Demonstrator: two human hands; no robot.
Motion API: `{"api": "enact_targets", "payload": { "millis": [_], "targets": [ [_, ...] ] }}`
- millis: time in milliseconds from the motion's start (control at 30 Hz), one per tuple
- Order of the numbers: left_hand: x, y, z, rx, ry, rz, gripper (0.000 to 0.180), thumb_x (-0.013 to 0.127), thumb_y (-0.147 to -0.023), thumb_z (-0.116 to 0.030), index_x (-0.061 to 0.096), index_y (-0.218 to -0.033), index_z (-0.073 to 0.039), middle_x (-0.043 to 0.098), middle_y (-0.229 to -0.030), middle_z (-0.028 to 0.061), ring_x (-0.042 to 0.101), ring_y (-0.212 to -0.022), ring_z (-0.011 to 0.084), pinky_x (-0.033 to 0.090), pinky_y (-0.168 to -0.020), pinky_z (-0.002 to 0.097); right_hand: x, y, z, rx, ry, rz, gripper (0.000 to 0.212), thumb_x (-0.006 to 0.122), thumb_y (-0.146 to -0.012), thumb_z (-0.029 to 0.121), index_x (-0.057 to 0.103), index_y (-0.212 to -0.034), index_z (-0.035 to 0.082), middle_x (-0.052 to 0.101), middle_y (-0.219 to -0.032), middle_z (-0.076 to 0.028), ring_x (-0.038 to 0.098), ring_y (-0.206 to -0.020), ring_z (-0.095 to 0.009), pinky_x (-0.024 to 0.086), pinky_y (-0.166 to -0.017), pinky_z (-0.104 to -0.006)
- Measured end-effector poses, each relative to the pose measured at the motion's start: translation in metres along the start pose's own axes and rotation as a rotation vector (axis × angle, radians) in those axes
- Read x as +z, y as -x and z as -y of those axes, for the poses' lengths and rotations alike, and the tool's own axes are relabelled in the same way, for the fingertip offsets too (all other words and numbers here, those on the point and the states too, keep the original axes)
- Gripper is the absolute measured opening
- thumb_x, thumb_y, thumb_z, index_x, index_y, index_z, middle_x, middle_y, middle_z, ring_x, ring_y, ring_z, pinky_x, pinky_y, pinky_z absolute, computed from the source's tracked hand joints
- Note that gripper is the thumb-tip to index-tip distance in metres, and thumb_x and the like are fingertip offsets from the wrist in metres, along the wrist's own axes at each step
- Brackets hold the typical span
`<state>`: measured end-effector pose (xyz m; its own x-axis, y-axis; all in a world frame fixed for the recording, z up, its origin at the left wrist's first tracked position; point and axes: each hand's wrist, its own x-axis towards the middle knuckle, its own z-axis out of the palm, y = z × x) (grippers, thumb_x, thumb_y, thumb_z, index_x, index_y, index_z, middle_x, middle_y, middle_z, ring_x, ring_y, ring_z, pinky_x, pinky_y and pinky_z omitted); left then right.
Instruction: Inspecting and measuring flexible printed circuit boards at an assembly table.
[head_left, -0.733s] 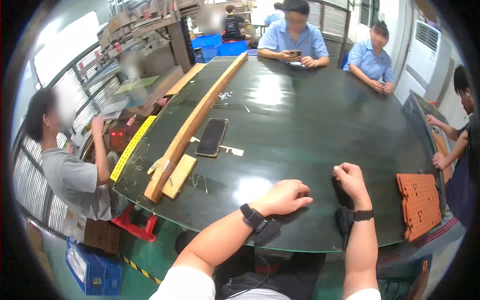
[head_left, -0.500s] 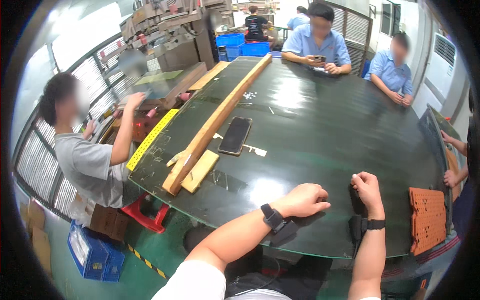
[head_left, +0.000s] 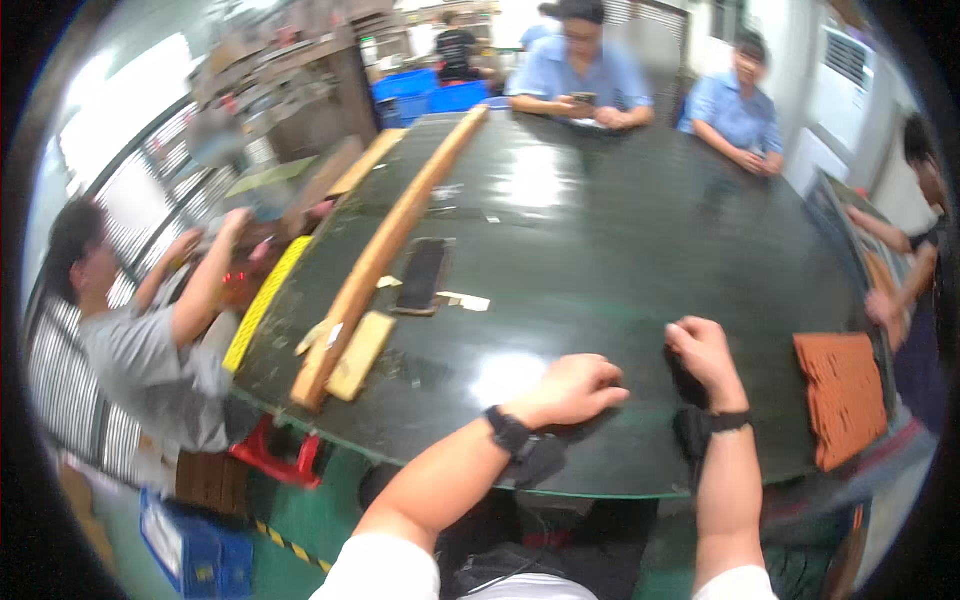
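My left hand [head_left: 575, 387] rests on the dark, glossy table [head_left: 600, 250] near its front edge, fingers loosely bent and thumb apart, holding nothing. To its right, my right hand [head_left: 705, 350] lies on the tabletop with its fingers curled in; nothing shows in them. Both wrists wear black bands. Left of my hands, a smartphone [head_left: 424, 275] with a dark screen lies beside thin pale flat pieces [head_left: 465, 301]. Past the phone, a long wooden bar [head_left: 380, 260] runs away from me, with a short wooden block [head_left: 361, 355] beside its near end.
An orange perforated board [head_left: 842, 400] stands at the table's right edge. A yellow perforated strip [head_left: 268, 303] lines the left edge. People sit or stand on the left, far and right sides. A red stool [head_left: 275, 455] and blue bin [head_left: 205, 550] are at lower left.
The whole view has swung, so the table and things on it appear shifted left. My hands keep their pose on the table. The person at left has moved their arms slightly.
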<state>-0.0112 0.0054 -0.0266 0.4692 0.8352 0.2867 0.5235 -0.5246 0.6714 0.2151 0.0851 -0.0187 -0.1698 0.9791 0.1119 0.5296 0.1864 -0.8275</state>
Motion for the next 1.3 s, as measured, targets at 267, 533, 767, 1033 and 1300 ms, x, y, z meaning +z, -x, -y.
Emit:
{"api": "enact_targets", "payload": {
  "millis": [267, 533, 767, 1033, 1300],
  "targets": [
    [-0.01, -0.008, -0.013, -0.087, -0.033, 0.07, 0.022, 0.062, -0.079, -0.018, 0.064, -0.092, 0.0, 0.061, -0.079, 0.0164, 0.059, -0.073, 0.0279, 0.047, -0.066, 0.0344, 0.001, -0.005, -0.003, 0.021, 0.068, -0.01, 0.033, 0.059, -0.079, 0.032, 0.065, -0.081, 0.0, 0.064, -0.074, -0.019, 0.063, -0.07, -0.025, 0.048, -0.065, -0.0368],
    [-0.005, 0.0, -0.018, -0.128, 0.015, -0.008, 0.02, 0.065, -0.075, -0.013, 0.064, -0.089, 0.001, 0.059, -0.073, 0.0133, 0.057, -0.064, 0.0244, 0.045, -0.062, 0.0324, 0.004, 0.0, 0.003, -0.029, 0.046, -0.05, 0.03, 0.059, -0.078, 0.029, 0.066, -0.08, 0.0, 0.064, -0.081, -0.021, 0.062, -0.082, -0.034, 0.048, -0.074, -0.0402],
    [-0.005, 0.002, -0.012, -0.144, 0.02, -0.02, 0.02, 0.064, -0.075, -0.01, 0.064, -0.089, 0.004, 0.059, -0.071, 0.0135, 0.057, -0.062, 0.0226, 0.045, -0.061, 0.0306, 0.007, 0.002, 0.003, -0.048, 0.032, -0.043, 0.031, 0.057, -0.08, 0.027, 0.064, -0.082, -0.003, 0.064, -0.078, -0.02, 0.062, -0.077, -0.03, 0.048, -0.071, -0.038],
    [-0.002, 0.0, -0.011, -0.137, 0.009, -0.022, 0.018, 0.065, -0.074, -0.008, 0.064, -0.089, 0.003, 0.059, -0.071, 0.0132, 0.057, -0.061, 0.0217, 0.045, -0.06, 0.0305, 0.005, 0.001, 0.001, -0.023, -0.011, -0.037, 0.03, 0.058, -0.077, 0.026, 0.065, -0.079, -0.004, 0.063, -0.08, -0.024, 0.062, -0.08, -0.035, 0.048, -0.073, -0.0396],
    [-0.006, 0.004, -0.002, -0.167, 0.033, -0.05, 0.019, 0.065, -0.075, -0.009, 0.064, -0.089, 0.003, 0.059, -0.071, 0.0124, 0.057, -0.062, 0.0209, 0.045, -0.06, 0.0295, 0.007, -0.001, 0.006, -0.065, 0.012, -0.023, 0.03, 0.059, -0.077, 0.027, 0.065, -0.079, -0.002, 0.063, -0.081, -0.023, 0.061, -0.08, -0.035, 0.048, -0.073, -0.0405]
  ]
}}
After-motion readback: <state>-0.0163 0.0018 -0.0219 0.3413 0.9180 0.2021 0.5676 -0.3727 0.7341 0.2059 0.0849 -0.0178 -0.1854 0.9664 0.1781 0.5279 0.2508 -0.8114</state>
